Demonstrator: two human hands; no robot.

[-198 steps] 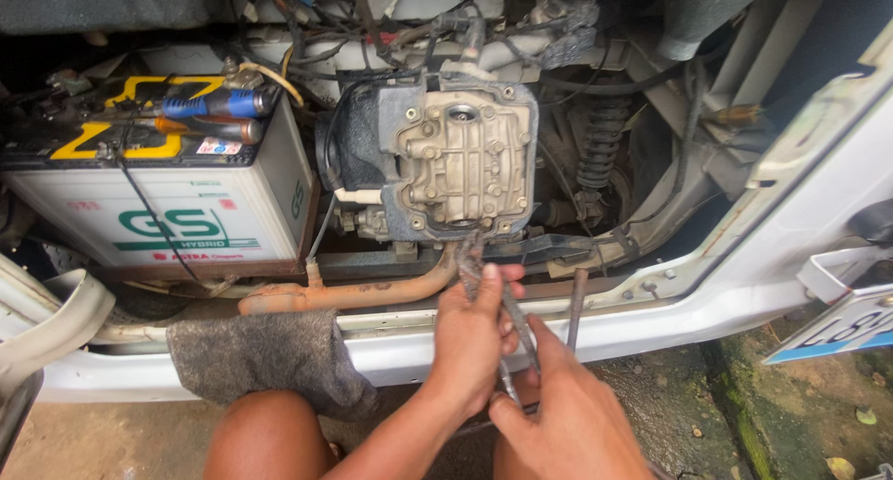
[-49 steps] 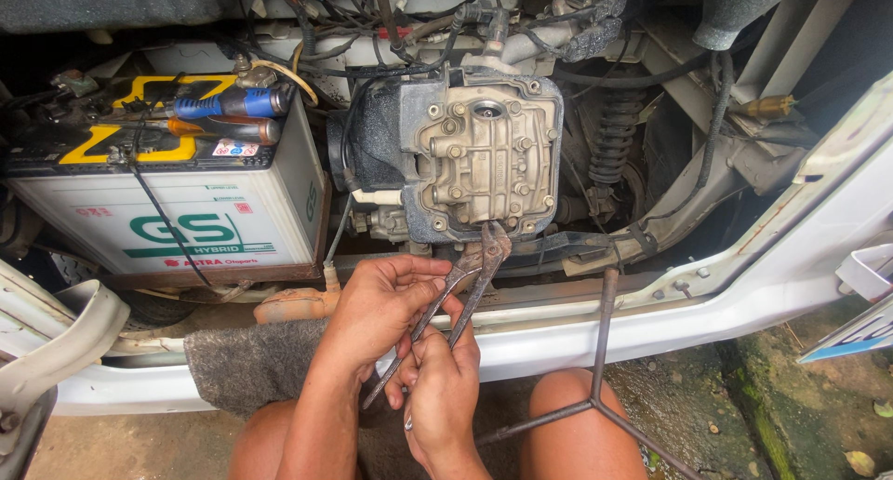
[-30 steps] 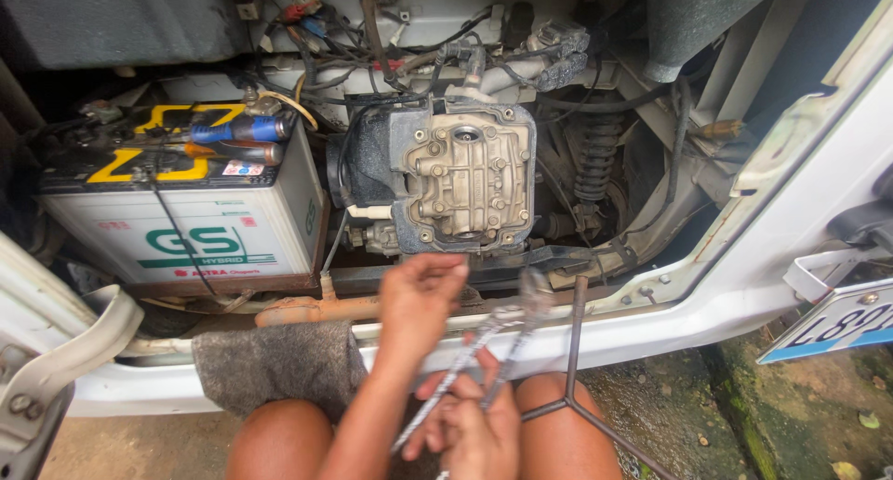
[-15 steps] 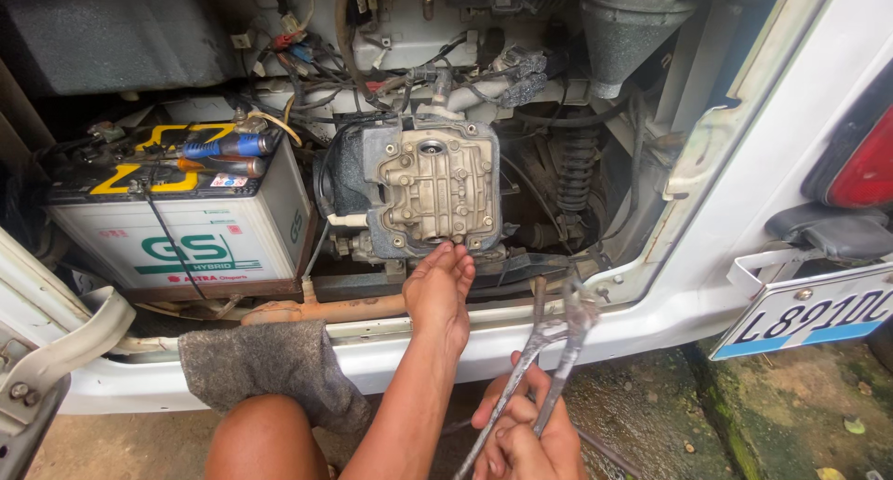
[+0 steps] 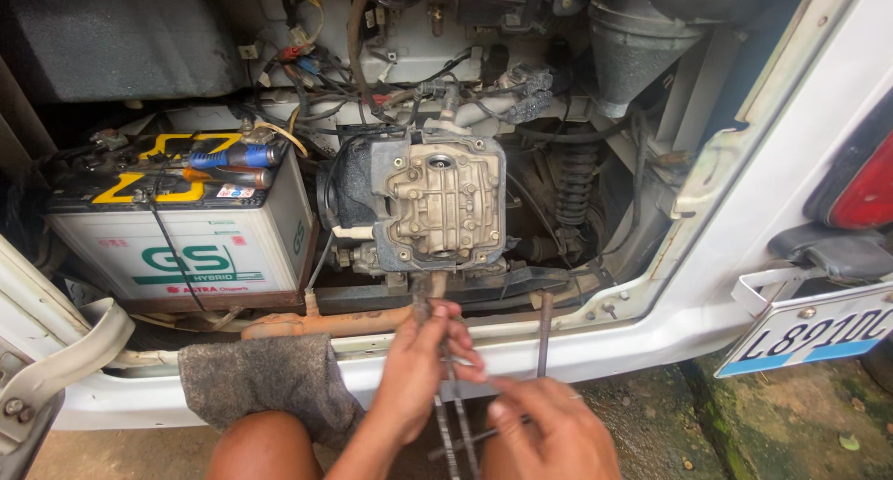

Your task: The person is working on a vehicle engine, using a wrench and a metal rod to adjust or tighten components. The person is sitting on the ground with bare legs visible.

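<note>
Both hands have come back together under the exposed engine head (image 5: 445,206): half a second ago the left hand (image 5: 423,368) was reaching up alone while the right held the pliers (image 5: 453,415) low and off to the right. Now the left hand's fingers are curled around the pliers' upper part, close below the head's bottom edge, and the tool's handles run down between the two hands. The right hand (image 5: 549,433) sits lower, fingers bent around the handles, beside the thin metal rod (image 5: 543,336) standing against the white body sill (image 5: 651,336). I judge the tool is being lined up again on something just under the head. The grey rag (image 5: 265,382) lies draped over the sill, the battery (image 5: 181,233) to the left untouched.
</note>
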